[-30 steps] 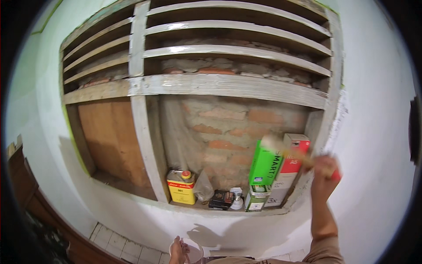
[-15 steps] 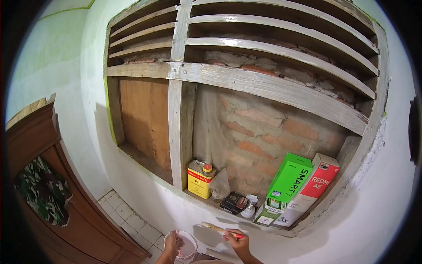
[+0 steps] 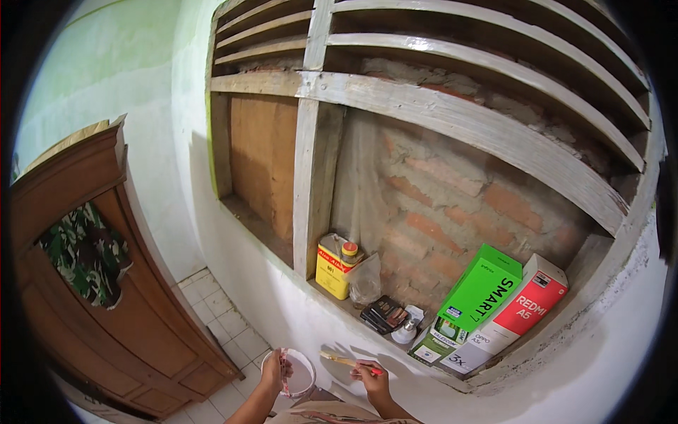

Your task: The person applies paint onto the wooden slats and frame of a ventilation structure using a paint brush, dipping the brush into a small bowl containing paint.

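My left hand grips a round white tub by its rim, low in the view; pale paint shows inside. To its right, my right hand is closed on a paintbrush with a red-ended handle, its pale bristles pointing left toward the tub without touching it. Above both hands is a wooden wall frame, with white paint on its crossbar, post and right-hand slats. The slats at the upper left are bare wood.
On the frame's ledge stand a yellow can, a clear plastic bag, dark small boxes, a white bulb, a green box and a red-and-white box. A brown wardrobe with camouflage cloth stands left.
The view has swung left and down, so the wardrobe and my forearms show more. Both hands keep their holds, and the brush and tub stay low in the picture.
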Demonstrator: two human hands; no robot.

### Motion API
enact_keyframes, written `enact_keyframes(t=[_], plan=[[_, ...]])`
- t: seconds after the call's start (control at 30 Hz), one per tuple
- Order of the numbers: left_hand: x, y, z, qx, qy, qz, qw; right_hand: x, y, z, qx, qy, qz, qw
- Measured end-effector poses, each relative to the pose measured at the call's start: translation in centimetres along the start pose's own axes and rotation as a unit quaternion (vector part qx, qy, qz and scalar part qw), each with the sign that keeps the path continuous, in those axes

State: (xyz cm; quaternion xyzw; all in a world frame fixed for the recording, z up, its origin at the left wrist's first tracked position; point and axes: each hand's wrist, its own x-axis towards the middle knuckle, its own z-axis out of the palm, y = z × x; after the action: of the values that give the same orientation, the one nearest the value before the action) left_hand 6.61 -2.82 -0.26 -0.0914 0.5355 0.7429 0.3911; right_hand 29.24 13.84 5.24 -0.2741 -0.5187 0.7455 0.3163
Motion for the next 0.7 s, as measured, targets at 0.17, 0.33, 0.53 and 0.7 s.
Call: enact_keyframes(t=[0.17,0.33,0.53,0.7], plan=[[-2.3,0.6,1.6,-0.02,0.038,-0.006,0.999,0.5,0.3,0.2,-0.005,-0.019,0.052,0.998],[-3.0,0.3,2.1,-0.021,0.043,0.014,0.999,1.6,0.8,0.0,-0.011,-0.033,0.069,0.997],[-4.6,1.0,3.0,-0.036,0.047,0.023,0.998,2.1,-0.1,0.6,-0.031,-0.045,0.065,0.996],[-5.3,1.3,2.8,-0.037,0.049,0.027,0.998,1.9,0.1,1.3,-0.019,-0.059,0.073,0.995]])
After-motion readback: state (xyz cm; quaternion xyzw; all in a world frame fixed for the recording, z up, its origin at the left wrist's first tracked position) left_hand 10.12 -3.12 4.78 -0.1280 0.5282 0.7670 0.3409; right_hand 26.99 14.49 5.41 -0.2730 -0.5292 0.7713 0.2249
